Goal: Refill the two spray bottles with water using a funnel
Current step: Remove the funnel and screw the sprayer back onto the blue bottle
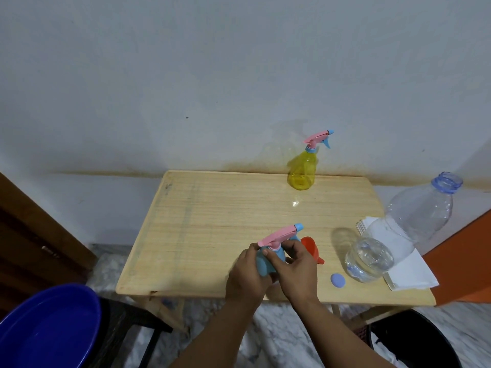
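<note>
Blue spray bottle point(265, 264) stands near the front edge of the wooden table point(212, 208), caught between both hands; the left hand point(245, 277) wraps its body from the left, fingers curled round it; the right hand point(295, 266) pinches the neck under the pink trigger head point(279, 235); the orange funnel point(312, 247) lies just behind the right hand; the yellow spray bottle point(303, 171) stands well apart at the far edge; an uncapped water bottle point(398, 229) stands to the right on white paper point(409, 274), its blue cap point(338, 281) beside it.

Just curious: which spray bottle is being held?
The blue spray bottle, gripped by both hands at the table's near edge; the yellow spray bottle stands untouched by the wall.
</note>
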